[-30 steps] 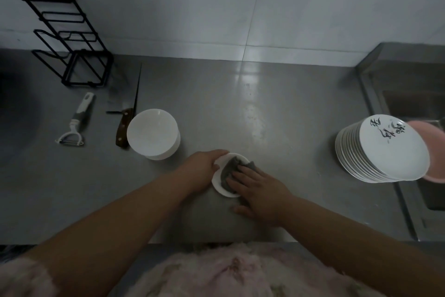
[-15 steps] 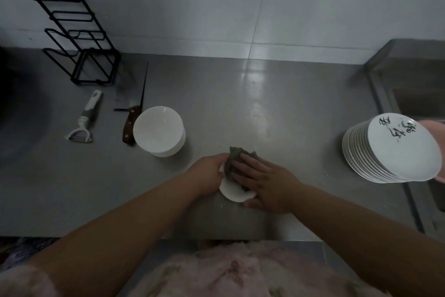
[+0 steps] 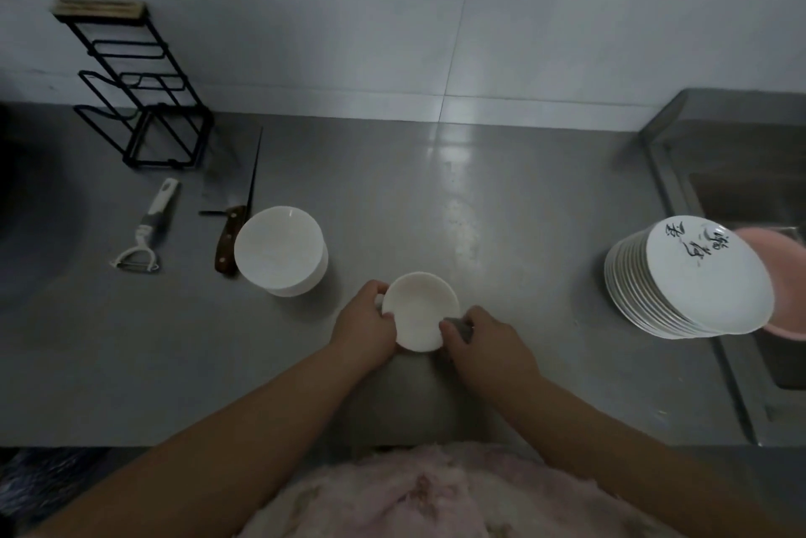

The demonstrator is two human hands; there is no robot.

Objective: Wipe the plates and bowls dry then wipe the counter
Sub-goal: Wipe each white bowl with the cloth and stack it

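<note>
Closest to the person, both hands meet over the near edge of the steel counter (image 3: 436,197). The left hand (image 3: 364,330) grips a small white bowl (image 3: 421,310) by its left rim, fingers curled round the edge. The right hand (image 3: 488,341) pinches a grey cloth (image 3: 460,326) against the bowl's right side, only a scrap of the cloth showing between fingers and rim. The bowl sits between the two hands, its open face turned up toward the camera; whether it rests on the counter or is lifted just above it cannot be told.

The bowl looks like glazed ceramic: stiff, light for its size, breakable, and likely slick if damp, so a hold on the rim with the thumb inside is probably safest while the soft cloth works round it.

Farther left stands a stack of white bowls (image 3: 279,252), with a wooden-handled knife (image 3: 229,241) just beside it and a peeler (image 3: 146,232) beyond. Well off to the right, a stack of plates (image 3: 680,280) with black brush lettering leans by a pink basin (image 3: 785,276) at the sink. A black wire rack (image 3: 135,88) stands against the wall.
</note>
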